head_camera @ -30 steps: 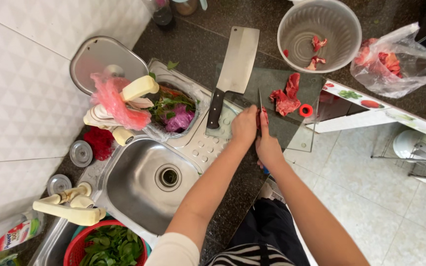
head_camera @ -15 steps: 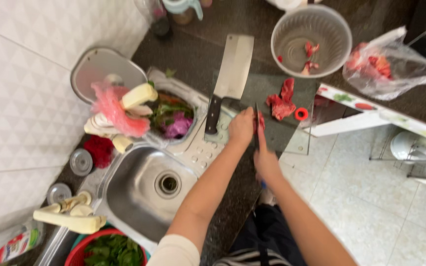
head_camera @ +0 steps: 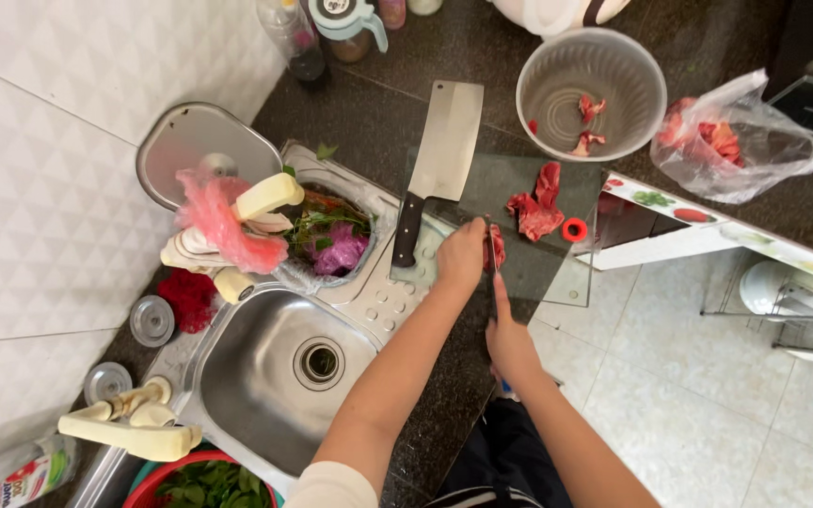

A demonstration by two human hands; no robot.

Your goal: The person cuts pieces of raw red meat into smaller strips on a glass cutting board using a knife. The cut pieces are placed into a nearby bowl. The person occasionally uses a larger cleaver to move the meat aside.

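Left hand (head_camera: 461, 256) presses down w/ curled fingers on a small piece of raw red meat (head_camera: 497, 250) at the near edge of the glass cutting board (head_camera: 557, 273); most of that piece is hidden under the grip. Right hand (head_camera: 510, 343), at 6 o'clock from it, is closed around a knife handle, thin blade (head_camera: 493, 254) running up beside the left fingers.

Meat looks soft, wet, slippery, so it likely slides on glass; best pinned from the top, fingertips tucked back from the edge.

At 2 o'clock of the grip: bigger meat chunk (head_camera: 536, 209) on the board, red round cap (head_camera: 573, 229) just beside it. Cleaver (head_camera: 439, 165) lies at 11 o'clock, untouched.

Containers: clear bowl (head_camera: 557, 122) at 1 o'clock holds a few meat bits; plastic bag (head_camera: 755, 160) at 2 o'clock holds more meat; small sink basin (head_camera: 369, 212) at 9 o'clock has veg scraps; big sink (head_camera: 247, 376) looks empty.
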